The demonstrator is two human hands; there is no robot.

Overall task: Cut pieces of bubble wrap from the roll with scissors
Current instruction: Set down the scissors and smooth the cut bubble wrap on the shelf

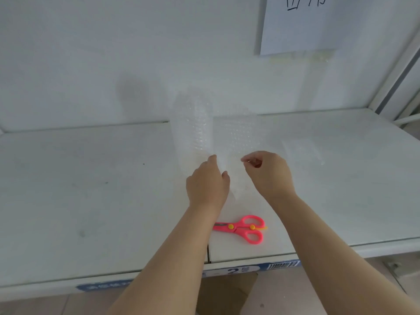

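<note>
while the left hand (206, 185) grips the upright bubble wrap roll (193, 123) at frame centre and the right hand (269, 173) pinches its loose sheet (236, 133), the scissors (241, 228) lie lower centre, long axis left-right, handles toward the right hand.

Hands: two counted, the left hand (205, 185) and the right hand (268, 173).
Bubble wrap roll (193, 123): one counted.
Loose piece of bubble wrap (304, 148): one made out, right of the roll; too faint to count any more.
Scissors (241, 228): one pair counted.
Yellow studs (231, 226) on the scissors: two.
Finger loops (253, 221) on the scissors: two.
Paper sheet (297, 26) on the wall (113, 53): one.
Table boards (91, 178): two, joined at a seam.
Barcode label (284, 265): one seen.
</note>
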